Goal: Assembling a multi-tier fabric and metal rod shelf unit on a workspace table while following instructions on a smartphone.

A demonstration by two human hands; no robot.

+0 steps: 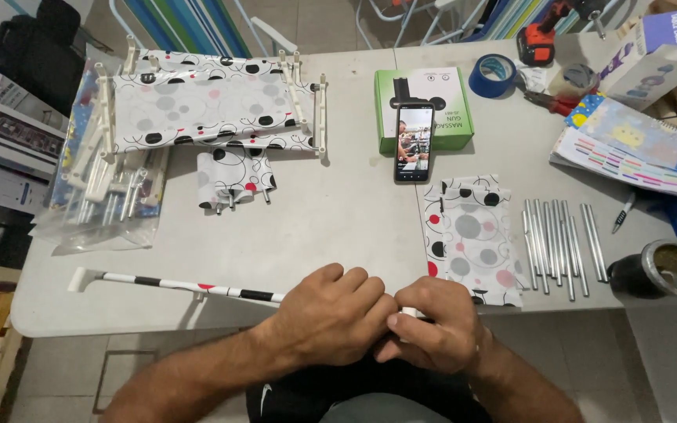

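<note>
Fabric-sleeved rod (174, 285) lying approx. left–right along table (338, 227) edge, white cap end pointing left, left hand (331, 315) fisted round its right end, right hand (432, 325) pinching white connector (409, 312) – metal tubes (562, 243) nearby.

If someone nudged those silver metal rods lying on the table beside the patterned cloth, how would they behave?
The metal rods look round and smooth, so they would probably roll and clink apart. They seem thin and hollow, likely light yet stiff. Lying loose by the patterned cloth, one could slip off the table edge.
</note>
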